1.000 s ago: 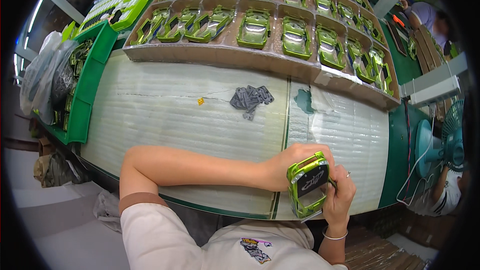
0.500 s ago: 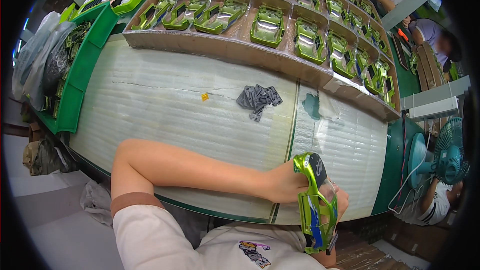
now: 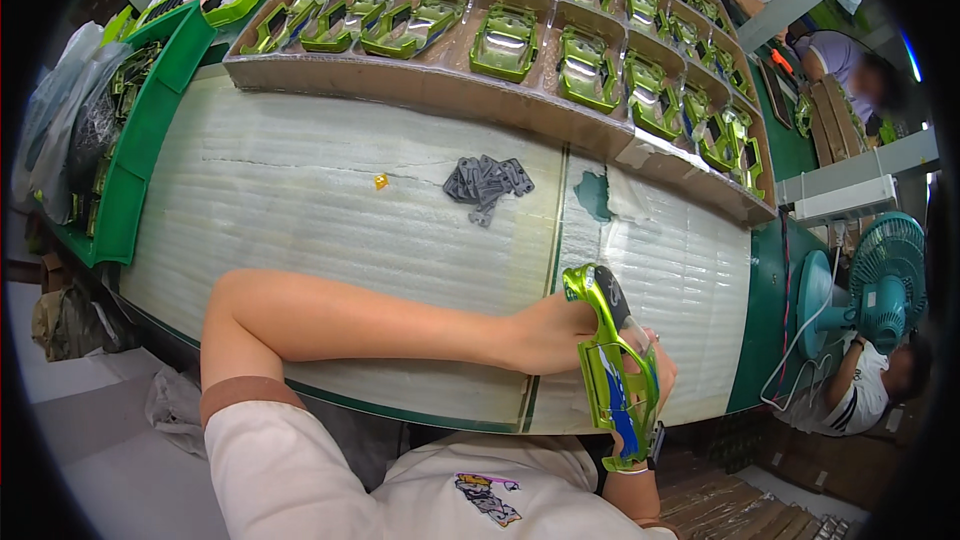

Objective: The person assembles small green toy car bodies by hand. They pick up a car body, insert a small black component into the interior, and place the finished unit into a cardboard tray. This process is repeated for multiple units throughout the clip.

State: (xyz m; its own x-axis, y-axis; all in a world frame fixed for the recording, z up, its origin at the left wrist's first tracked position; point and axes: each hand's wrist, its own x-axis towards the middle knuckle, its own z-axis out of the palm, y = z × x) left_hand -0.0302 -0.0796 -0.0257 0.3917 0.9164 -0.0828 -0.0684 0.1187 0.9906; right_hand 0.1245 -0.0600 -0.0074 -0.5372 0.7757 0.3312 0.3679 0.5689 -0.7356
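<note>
A shiny green toy car body shell (image 3: 599, 380), with blue markings, a dark top panel and clear window plastic, is held up over the table's near edge. My left hand (image 3: 556, 334) reaches in from the left and is closed on the shell's upper end, its fingertips hidden behind it. My right hand (image 3: 664, 368) grips the shell from its right side, partly covered by it. Beyond my hands, a pile of flat dark grey plastic parts (image 3: 486, 184) lies on the table, with a small orange-yellow piece (image 3: 380, 181) to its left.
A divided cardboard tray (image 3: 420, 74) of similar green shells spans the far side. At left stands a green bin (image 3: 150, 155) with plastic bags and parts. A teal fan (image 3: 885, 280) is at right. Other people are at the far right. Foam sheeting (image 3: 300, 180) covers the table.
The whole view has shifted slightly, so the table and tray appear farther left. Both hands keep their hold on the shell, whose lower end has swung a little more upright.
</note>
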